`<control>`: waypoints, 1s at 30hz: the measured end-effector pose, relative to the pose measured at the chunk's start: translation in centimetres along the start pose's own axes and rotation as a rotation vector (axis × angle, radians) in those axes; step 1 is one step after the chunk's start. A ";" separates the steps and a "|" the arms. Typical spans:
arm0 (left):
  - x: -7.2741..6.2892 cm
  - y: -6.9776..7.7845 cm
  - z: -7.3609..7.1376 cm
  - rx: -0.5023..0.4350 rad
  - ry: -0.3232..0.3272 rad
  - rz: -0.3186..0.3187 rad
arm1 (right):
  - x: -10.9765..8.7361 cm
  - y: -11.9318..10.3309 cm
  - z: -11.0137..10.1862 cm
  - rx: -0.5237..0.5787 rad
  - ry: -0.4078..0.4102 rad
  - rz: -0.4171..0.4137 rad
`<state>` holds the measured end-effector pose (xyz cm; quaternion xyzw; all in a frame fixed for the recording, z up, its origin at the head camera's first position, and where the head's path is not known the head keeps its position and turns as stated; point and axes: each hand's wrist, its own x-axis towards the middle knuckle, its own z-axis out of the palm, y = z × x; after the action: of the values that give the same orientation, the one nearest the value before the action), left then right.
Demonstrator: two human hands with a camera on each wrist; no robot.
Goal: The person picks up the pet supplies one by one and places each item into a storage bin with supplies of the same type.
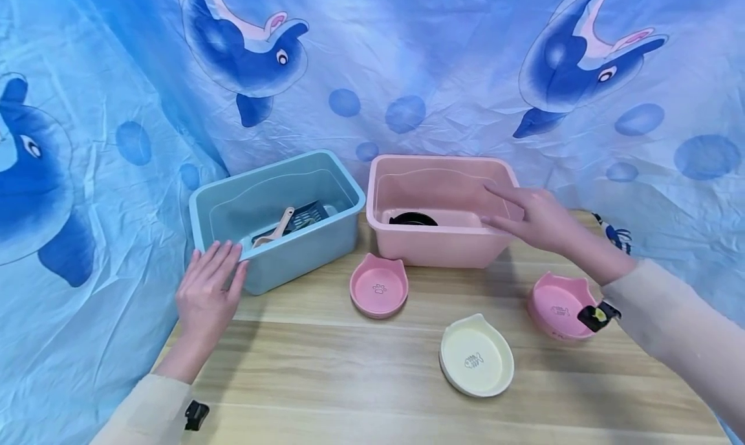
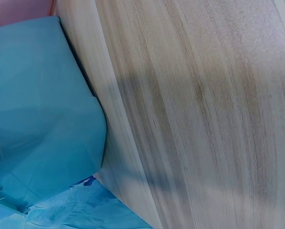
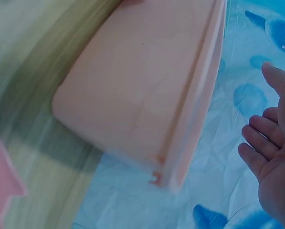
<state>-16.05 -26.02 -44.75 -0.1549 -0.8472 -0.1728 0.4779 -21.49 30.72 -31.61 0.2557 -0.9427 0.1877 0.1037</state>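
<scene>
My left hand (image 1: 209,290) rests its fingertips on the front left corner of the blue plastic bin (image 1: 302,254), whose side also shows in the left wrist view. Inside that bin lie a dark slotted scoop (image 1: 307,216) and a light pink handled tool (image 1: 278,229), its lower end partly hidden. Over the right end of the pink plastic bin (image 1: 433,248) hovers my right hand (image 1: 538,218), fingers extended and holding nothing. A black rounded object (image 1: 414,218) sits in the pink bin, partly covered by the front wall. In the right wrist view the hand appears beside the pink bin's rim.
Three cat-eared bowls stand on the wooden table (image 1: 326,380): a pink one with a paw print (image 1: 379,288), a cream one (image 1: 477,356) and a pink fishbone one (image 1: 561,306) near the right sleeve. A blue dolphin-print cloth (image 1: 372,57) hangs behind the bins.
</scene>
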 end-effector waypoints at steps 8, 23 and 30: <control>-0.2 -0.1 -0.2 0.002 -0.014 -0.021 | -2.6 -0.2 0.6 0.012 0.014 -0.005; 0.0 -0.2 0.2 -0.013 -0.007 -0.022 | -4.6 -0.9 2.3 0.022 0.065 -0.044; 0.2 -0.3 0.1 -0.013 -0.022 -0.009 | -5.8 -0.3 3.4 -0.008 0.102 -0.058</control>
<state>-16.33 -26.21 -44.65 -0.1558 -0.8520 -0.1786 0.4668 -16.74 31.64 -36.31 0.2727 -0.9291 0.1934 0.1580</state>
